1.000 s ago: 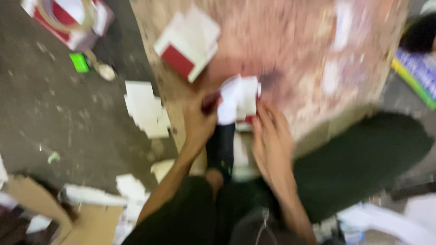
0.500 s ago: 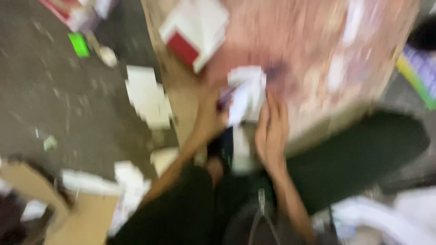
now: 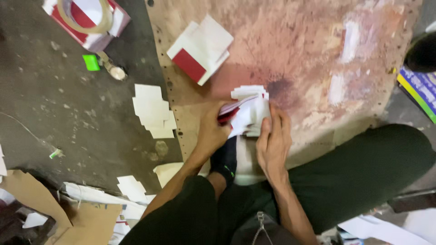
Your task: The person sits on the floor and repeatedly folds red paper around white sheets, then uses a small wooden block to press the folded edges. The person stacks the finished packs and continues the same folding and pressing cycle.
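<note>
Head view shows the left hand (image 3: 212, 131) and right hand (image 3: 272, 138) both closed around a folded white-and-red paper carton (image 3: 247, 111) on the stained brown board surface (image 3: 309, 54), near a second white-and-red carton (image 3: 200, 47) lying farther left

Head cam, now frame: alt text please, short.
Seen from above, a seated person's left hand and right hand grip a white and red folded card piece on a worn wooden board. More white cards lie on the dark floor.
</note>
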